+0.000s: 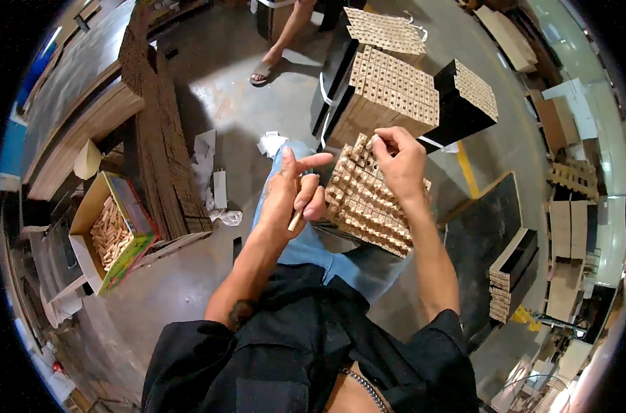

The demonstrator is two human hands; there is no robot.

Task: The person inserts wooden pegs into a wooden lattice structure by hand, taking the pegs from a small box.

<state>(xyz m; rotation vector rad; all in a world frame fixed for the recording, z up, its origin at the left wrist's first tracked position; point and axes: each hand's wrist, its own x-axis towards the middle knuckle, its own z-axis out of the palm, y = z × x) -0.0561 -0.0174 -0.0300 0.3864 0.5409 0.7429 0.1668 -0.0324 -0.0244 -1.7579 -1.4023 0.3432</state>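
My left hand (294,189) is in the middle, thumb and forefinger stretched out. Its other fingers curl over a wooden dowel (296,221), whose end pokes out below them. My right hand (401,164) pinches a small pale piece, apparently another dowel (371,142), at the far edge of a stack of boards (360,196). Rows of dowel ends stick up from that stack, which stands in front of my knees. How deep the pinched dowel sits is hidden by my fingers. At the left, loose dowels (111,234) fill an open cardboard box (87,256).
Strapped stacks of boards (394,86) with drilled holes stand beyond, beside a smaller black-sided stack (468,96). More boards (512,275) lie at the right. Wooden beams (158,138) flank the left. Paper scraps (220,189) litter the floor. Another person's foot (261,71) shows at the top.
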